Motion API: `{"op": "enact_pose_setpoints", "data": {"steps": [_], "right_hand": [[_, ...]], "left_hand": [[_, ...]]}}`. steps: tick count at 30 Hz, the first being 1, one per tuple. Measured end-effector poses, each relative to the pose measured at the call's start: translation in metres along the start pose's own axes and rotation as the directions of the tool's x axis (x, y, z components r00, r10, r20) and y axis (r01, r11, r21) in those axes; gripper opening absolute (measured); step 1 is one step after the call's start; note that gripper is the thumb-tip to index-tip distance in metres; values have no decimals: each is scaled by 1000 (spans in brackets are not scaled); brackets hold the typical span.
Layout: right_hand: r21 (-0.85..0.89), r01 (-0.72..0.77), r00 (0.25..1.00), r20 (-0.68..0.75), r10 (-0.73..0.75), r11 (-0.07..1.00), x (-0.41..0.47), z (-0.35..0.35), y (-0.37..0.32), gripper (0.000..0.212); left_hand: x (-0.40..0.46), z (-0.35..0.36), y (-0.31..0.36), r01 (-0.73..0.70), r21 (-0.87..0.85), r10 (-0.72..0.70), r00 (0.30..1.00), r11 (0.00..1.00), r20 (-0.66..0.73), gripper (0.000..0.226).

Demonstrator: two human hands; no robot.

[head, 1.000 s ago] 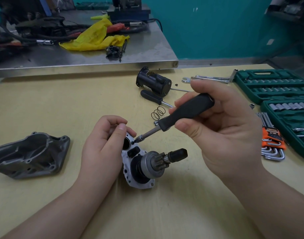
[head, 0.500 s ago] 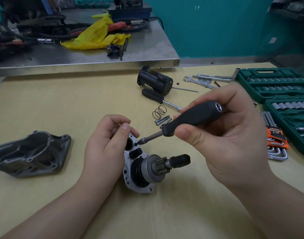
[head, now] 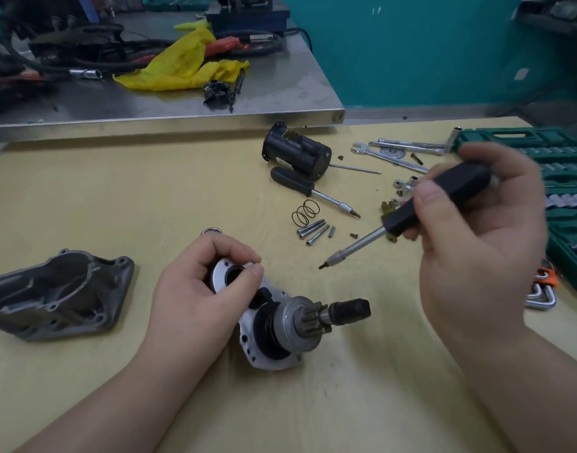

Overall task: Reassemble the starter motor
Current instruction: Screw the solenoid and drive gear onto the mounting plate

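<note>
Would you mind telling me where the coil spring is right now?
In the head view the spring lies on the wooden table near the middle, just left of the loose bolts and below the spare screwdriver.

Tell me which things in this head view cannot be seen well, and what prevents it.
- Upper plate of the starter assembly: covered by the left hand, so its screw holes there are hidden.
- Right hand and screwdriver handle: motion blur.
- Socket set: cut by the right edge, partly behind that hand.
- Small screws: too small to identify.
</note>
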State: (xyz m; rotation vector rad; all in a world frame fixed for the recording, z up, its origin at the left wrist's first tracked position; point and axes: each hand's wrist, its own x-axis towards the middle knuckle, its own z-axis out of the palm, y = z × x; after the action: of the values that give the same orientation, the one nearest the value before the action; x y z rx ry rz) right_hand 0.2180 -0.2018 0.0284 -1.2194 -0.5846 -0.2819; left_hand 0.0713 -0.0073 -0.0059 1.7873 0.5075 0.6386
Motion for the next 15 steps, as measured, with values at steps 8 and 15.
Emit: {"op": "enact_pose_setpoints", "data": {"steps": [8, 15], "right_hand": [[-371, 100, 891, 447, 83, 923, -19, 8, 28, 39], [-629, 314, 679, 672, 295, 711, -17, 10, 44, 36]], "left_hand": [[-1, -1, 4, 26, -4, -26, 1000, 1000, -3, 31], [1, 0, 3, 29, -37, -29, 1000, 999, 2, 10]]}}
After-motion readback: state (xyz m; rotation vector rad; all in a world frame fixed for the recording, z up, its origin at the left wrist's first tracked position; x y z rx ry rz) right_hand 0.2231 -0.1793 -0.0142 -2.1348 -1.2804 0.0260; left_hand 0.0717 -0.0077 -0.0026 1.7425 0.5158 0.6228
